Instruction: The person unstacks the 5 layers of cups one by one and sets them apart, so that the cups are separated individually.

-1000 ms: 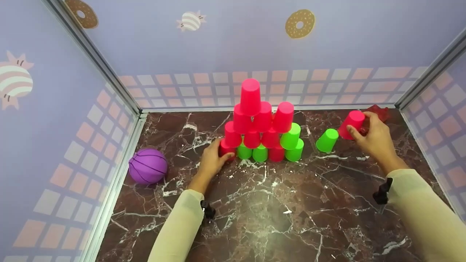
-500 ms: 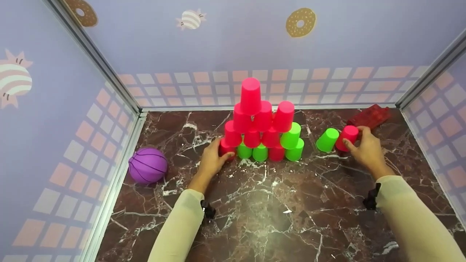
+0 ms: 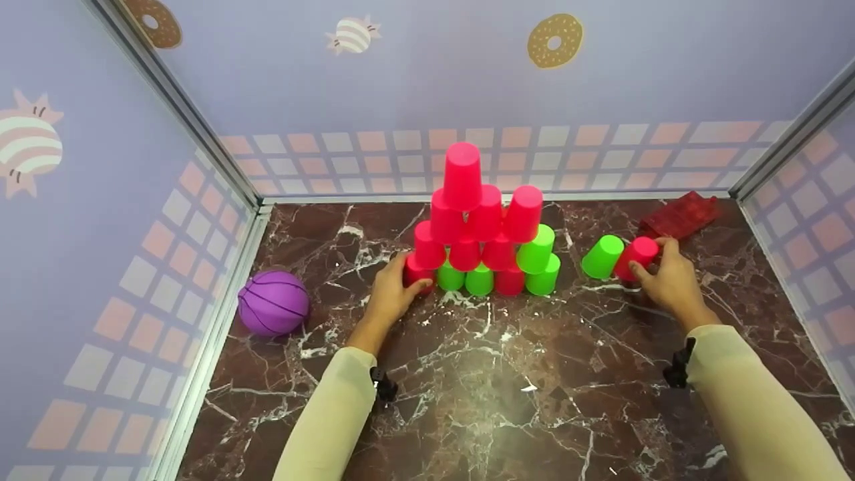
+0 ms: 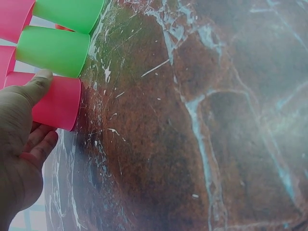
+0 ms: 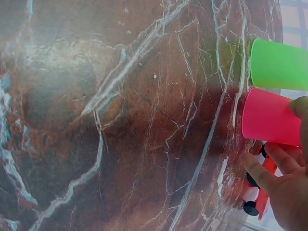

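A pyramid of upside-down pink-red and green plastic cups stands near the back, with a single pink-red top cup (image 3: 462, 175) at its peak. My left hand (image 3: 389, 292) grips the pink-red cup (image 4: 60, 101) at the bottom left corner, thumb on the near side and fingers curled behind. To the right of the pyramid, my right hand (image 3: 674, 279) holds another upside-down pink-red cup (image 5: 269, 118) between thumb and fingers. Right beside that cup, on its left, is a lone green cup (image 3: 602, 257), also upside down.
A purple ball (image 3: 273, 303) with black lines lies near the left wall. In the back right corner is a red object (image 3: 681, 215); the right wrist view shows black wheels (image 5: 250, 208) there. Printed panels enclose the marbled surface (image 3: 494, 401) at the back and sides.
My right hand has brought its pink-red cup left and toward me, down beside the lone green cup, uncovering more of the red object behind. My left hand has stayed on its cup.
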A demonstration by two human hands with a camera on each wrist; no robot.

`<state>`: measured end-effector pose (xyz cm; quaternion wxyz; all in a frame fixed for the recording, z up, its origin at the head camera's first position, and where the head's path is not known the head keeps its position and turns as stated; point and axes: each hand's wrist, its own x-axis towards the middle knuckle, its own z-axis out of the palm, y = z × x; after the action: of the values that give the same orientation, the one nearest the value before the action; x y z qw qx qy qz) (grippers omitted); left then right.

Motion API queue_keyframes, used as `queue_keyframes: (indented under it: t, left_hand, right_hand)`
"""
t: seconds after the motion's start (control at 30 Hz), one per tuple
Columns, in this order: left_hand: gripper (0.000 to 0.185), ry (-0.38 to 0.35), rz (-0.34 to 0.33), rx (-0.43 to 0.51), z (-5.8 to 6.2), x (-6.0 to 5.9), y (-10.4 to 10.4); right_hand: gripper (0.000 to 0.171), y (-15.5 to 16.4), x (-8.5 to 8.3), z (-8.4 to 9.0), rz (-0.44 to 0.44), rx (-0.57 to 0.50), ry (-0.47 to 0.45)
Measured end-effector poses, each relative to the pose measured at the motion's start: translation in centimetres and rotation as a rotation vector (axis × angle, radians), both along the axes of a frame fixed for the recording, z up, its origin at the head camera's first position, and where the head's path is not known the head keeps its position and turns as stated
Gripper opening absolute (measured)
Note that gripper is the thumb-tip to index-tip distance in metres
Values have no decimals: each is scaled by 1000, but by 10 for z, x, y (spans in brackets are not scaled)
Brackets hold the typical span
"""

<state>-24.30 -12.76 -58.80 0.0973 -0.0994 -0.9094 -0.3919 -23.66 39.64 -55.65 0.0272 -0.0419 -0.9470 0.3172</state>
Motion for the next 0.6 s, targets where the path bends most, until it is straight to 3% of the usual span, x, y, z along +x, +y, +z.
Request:
queue_keyframes:
  t: [0.1, 0.3, 0.4, 0.53, 0.6]
  left_hand:
    - [67, 21, -18, 19, -6, -3, -2]
    - [69, 101, -18, 17, -40, -17, -9]
    - [67, 77, -25, 32, -32, -14, -8]
    - [66, 2, -22, 29, -6, -4, -3]
    - [66, -26, -15, 10, -1, -2, -1]
  right_hand:
    - [77, 2, 1, 2, 9, 17, -6]
    - [84, 4, -2, 15, 44, 23, 33]
    - [85, 2, -6, 29, 56, 11, 73]
    - [87, -8, -13, 54, 53, 17, 139]
    - [86, -16, -17, 67, 58, 16, 185]
